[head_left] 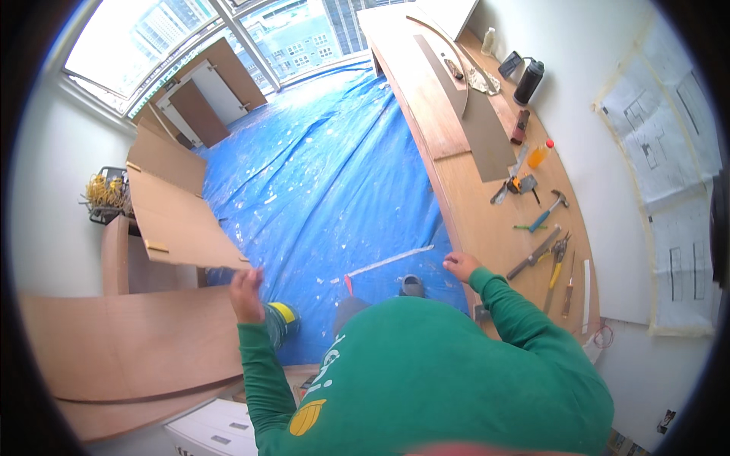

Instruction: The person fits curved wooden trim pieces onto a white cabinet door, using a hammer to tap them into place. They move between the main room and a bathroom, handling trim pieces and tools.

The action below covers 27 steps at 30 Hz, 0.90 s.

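Observation:
My left hand [246, 295] is raised at the near corner of a large folded cardboard sheet [186, 222], its fingers closed at that corner. The cardboard stands tilted at the left, bent along a crease, with small tan pieces on its edges. My right hand [461, 266] is lifted beside the near edge of the long wooden worktop [470, 201]. Its fingers are curled in and I see nothing in them. On the worktop, nearest to this hand, are a dark-handled tool [534, 253], yellow-handled snips [557, 266] and a blue-handled claw hammer [549, 212].
Blue plastic sheeting [327, 163] covers the floor. Curved wooden panels [129, 334] lie at the left. A bottle of orange liquid [541, 153] and a black flask [528, 83] stand on the worktop. Brown and white boards [201, 106] lean by the window.

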Available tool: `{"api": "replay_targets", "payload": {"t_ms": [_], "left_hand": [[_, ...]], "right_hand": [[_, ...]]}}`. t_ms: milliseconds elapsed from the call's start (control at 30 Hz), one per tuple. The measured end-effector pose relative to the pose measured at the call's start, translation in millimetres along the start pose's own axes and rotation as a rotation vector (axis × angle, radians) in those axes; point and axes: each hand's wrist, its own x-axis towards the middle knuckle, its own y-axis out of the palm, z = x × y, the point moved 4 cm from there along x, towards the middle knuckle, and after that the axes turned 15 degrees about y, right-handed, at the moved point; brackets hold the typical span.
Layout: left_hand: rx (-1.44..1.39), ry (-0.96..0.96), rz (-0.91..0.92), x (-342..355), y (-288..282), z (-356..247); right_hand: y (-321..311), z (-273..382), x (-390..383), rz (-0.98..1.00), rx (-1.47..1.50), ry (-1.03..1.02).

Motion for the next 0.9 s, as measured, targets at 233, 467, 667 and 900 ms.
{"api": "replay_targets", "payload": {"t_ms": [233,467,667,900], "left_hand": [[1.446,0.021,0.794,-45.3,-194.5,250.1],[0.892,-0.485,0.285,208.3,-133.1,356.6],[0.546,-0.356,0.391,527.5,30.8,384.5],[0.434,-0.050,0.583,751.9,356.2,366.8]], "right_hand": [[-67.8,133.2,136.9,-0.083,0.181,0.031],[-94.9,190.5,257.8,-0.194,0.125,0.202],[-130.1,261.9,308.1,-0.221,0.245,0.306],[-184.3,312.2,409.8,-0.246,0.419,0.370]]}}
